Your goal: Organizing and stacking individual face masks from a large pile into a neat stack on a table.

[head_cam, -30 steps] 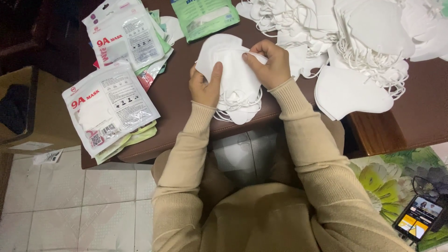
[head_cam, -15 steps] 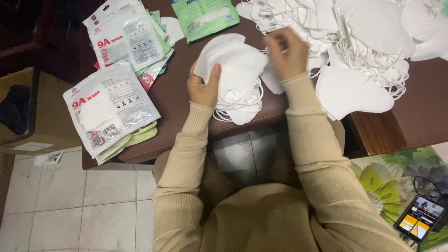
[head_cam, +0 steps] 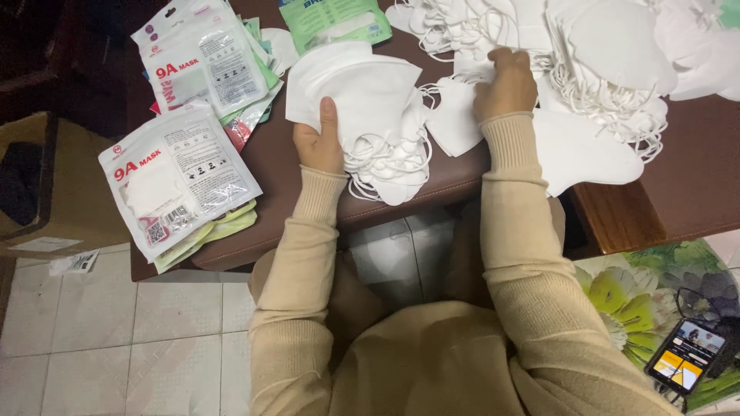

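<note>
Dark brown table (head_cam: 678, 192) over pale tiled floor (head_cam: 116, 339).

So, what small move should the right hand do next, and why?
Probably pinch one loose mask and bring it onto the stack of masks. The right hand already rests on the loose pile of masks, its fingers hidden, while the left hand holds the stack.
</note>
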